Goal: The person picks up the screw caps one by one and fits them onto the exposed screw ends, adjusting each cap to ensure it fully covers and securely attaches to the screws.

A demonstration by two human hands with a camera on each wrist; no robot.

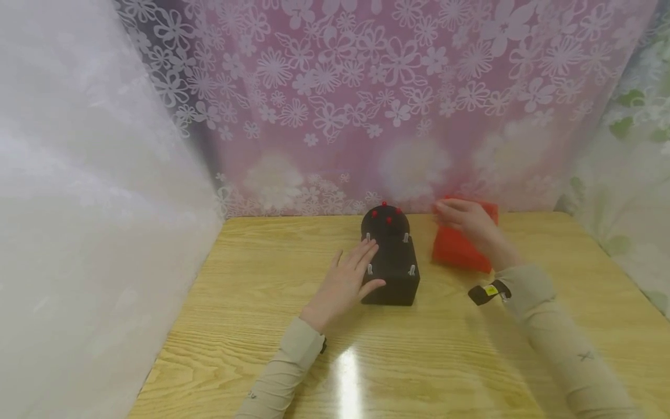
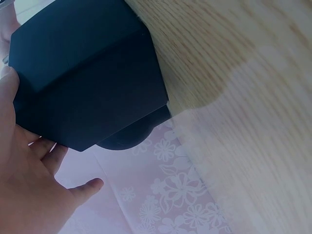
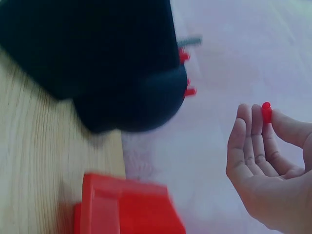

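A black box (image 1: 395,256) stands on the table with small grey pegs (image 1: 412,270) upright near its top corners. Behind it is a round black piece (image 1: 384,230) carrying several red pegs (image 1: 389,220). My left hand (image 1: 342,282) rests on the box's left side, fingers extended over the top and thumb near the front edge. In the right wrist view, my right hand (image 3: 268,165) pinches a small red peg (image 3: 266,113) between thumb and fingertips. That hand is raised over a red container (image 1: 460,250) to the right of the box; the container's inside is mostly hidden.
The wooden table (image 1: 251,302) runs back to a pink floral curtain (image 1: 340,116) just behind the black pieces. Pale sheeting (image 1: 104,203) hangs at the left, and a leaf-patterned sheet (image 1: 623,192) borders the right side.
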